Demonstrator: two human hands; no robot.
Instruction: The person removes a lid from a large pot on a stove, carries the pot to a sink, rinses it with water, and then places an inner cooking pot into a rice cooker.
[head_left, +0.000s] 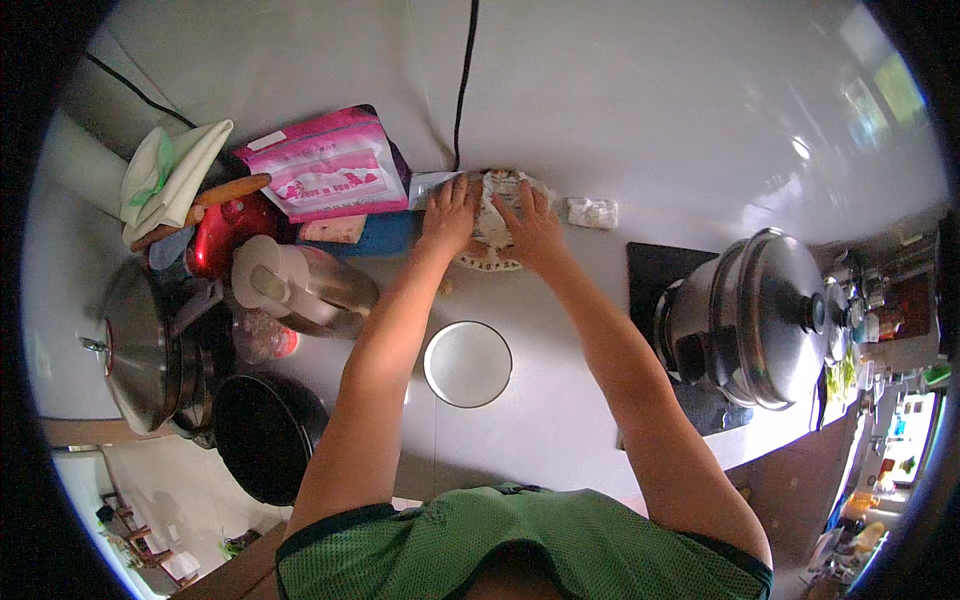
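Note:
At the back of the counter lies a round packet (495, 225) in a pale printed wrapper that bears writing. My left hand (451, 214) rests over its left side, fingers pointing at the wall. On its right side lies my right hand (536, 225), thumb spread towards the middle and fingers apart. Both hands touch the packet; whether they grip it is hidden by the fingers. Between my forearms stands a round white bowl (468, 364) with a dark rim. A small white wrapped packet (592, 213) sits right of my right hand.
Left are a pink pouch (330, 176), a blue flat item (379, 234), a jug-like kettle (304, 289), a lidded metal pan (142, 352) and a black pot (266, 439). A large lidded steel pot (772, 319) stands on a black cooktop (660, 266) at right. A black cable (465, 82) hangs behind.

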